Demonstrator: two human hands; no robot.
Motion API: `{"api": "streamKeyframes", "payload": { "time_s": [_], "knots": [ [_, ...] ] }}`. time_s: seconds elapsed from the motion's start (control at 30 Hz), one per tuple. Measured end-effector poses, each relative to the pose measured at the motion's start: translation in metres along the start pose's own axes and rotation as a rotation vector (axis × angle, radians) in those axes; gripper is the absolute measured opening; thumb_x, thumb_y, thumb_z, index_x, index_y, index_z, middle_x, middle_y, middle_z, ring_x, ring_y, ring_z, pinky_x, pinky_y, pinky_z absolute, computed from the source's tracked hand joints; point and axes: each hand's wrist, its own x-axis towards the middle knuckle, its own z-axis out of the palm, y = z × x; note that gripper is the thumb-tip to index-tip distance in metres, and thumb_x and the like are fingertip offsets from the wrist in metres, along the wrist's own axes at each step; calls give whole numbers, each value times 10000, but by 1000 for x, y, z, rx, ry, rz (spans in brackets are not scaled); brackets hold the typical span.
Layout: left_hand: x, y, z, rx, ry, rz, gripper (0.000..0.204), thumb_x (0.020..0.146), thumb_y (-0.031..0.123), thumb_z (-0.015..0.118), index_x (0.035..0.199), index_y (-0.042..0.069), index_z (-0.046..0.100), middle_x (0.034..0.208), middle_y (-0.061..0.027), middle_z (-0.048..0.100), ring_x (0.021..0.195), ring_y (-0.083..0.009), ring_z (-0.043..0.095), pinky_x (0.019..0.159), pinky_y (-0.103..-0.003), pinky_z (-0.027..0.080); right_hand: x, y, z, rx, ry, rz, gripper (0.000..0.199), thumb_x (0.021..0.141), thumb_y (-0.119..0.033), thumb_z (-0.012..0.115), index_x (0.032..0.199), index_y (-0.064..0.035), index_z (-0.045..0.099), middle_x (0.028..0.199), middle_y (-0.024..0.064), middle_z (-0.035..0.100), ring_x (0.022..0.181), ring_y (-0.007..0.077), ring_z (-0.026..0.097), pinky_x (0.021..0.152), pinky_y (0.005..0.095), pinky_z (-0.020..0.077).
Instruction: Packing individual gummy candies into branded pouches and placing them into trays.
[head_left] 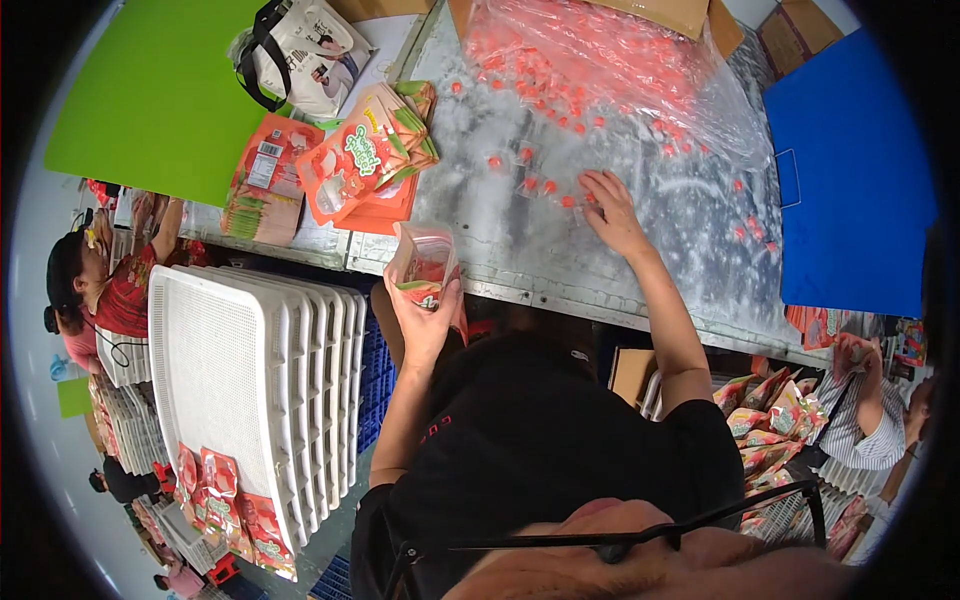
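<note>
My left hand (424, 325) grips a red-and-white pouch (423, 262) upright at the table's front edge. The pouch's mouth gapes upward, and its inside looks reddish. Over the metal table, my right hand (612, 215) is open, palm down, its fingers reaching among small red wrapped pieces (549, 187). One piece lies right at its fingertips; whether they touch it I cannot tell. Farther back, a large clear plastic bag (640, 75) spills many more of these red pieces onto the metal tabletop (470, 190).
Stacked printed pouches (365, 160) lie left of the metal surface, near a white tote bag (310, 60). A green panel (160, 90) and a blue panel (850, 180) flank the table. White trays (215, 350) are stacked at left. Other people work on both sides.
</note>
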Motion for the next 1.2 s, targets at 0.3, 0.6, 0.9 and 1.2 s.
{"api": "streamKeyframes", "payload": {
  "time_s": [0.3, 0.6, 0.9, 1.2],
  "knots": [
    [3, 16, 4, 34, -4, 35, 717, 744, 81, 823, 1330, -44, 428, 1257, -153, 450, 1180, -278, 497, 1019, -380, 416, 10, -48, 0, -258, 70, -96, 606, 867, -364, 690, 1430, -225, 511, 1552, 82, 362, 1432, 391, 285, 1168, 605, 209],
    [7, 14, 6, 72, -36, 93, 764, 698, 81, 828, 1343, -24, 433, 1291, -177, 436, 1223, -319, 465, 1056, -412, 388, 40, -50, 33, -190, -55, -344, 492, 833, -407, 722, 1263, -189, 621, 1369, 26, 545, 1316, 309, 428, 1077, 558, 347],
    [14, 3, 44, -84, -158, 87, 847, 652, 57, 821, 1390, 5, 409, 1357, -211, 424, 1301, -366, 404, 1086, -440, 361, 29, -43, 42, 236, 310, -34, 104, 870, -176, 712, 880, -116, 628, 835, 19, 609, 656, 181, 557, 552, 304, 444],
    [27, 35, 73, 150, -71, 416, 983, 593, 33, 872, 1430, 68, 356, 1340, -203, 335, 1274, -396, 381, 1071, -457, 369, 58, -187, -58, 1803, 396, 270, 114, 1013, -182, 569, 1003, -75, 608, 859, 30, 597, 687, 77, 516, 582, 226, 398]
  ]
}}
